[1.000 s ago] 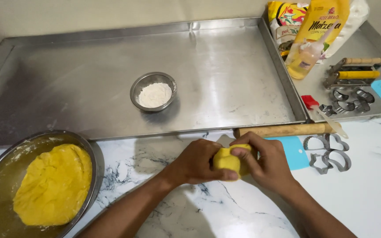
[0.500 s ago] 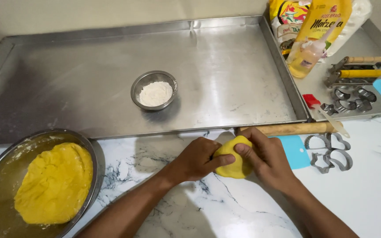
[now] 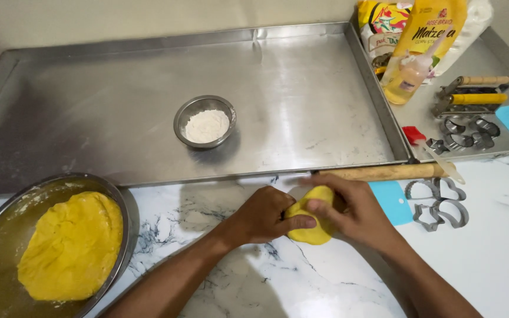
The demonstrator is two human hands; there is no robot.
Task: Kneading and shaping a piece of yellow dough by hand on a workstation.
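A small piece of yellow dough [image 3: 312,231] lies on the white marble counter [image 3: 502,259], flattened between both hands. My left hand [image 3: 266,215] presses its left side with the thumb over the dough. My right hand [image 3: 354,212] covers its top and right side. A wooden rolling pin [image 3: 384,172] lies just behind the hands, against the front edge of the big steel tray [image 3: 119,118]. A large mass of yellow dough [image 3: 69,244] sits in a steel bowl [image 3: 122,206] at the left.
A small steel bowl of flour [image 3: 205,121] stands in the big tray. Metal cookie cutters [image 3: 440,203] and a blue scraper [image 3: 391,202] lie to the right. A second tray [image 3: 502,65] holds packets, a bottle [image 3: 407,73], tools and more cutters.
The dough piece went from a lump held above the counter to a flatter disc pressed down on it. Both hands dropped slightly and spread over it.
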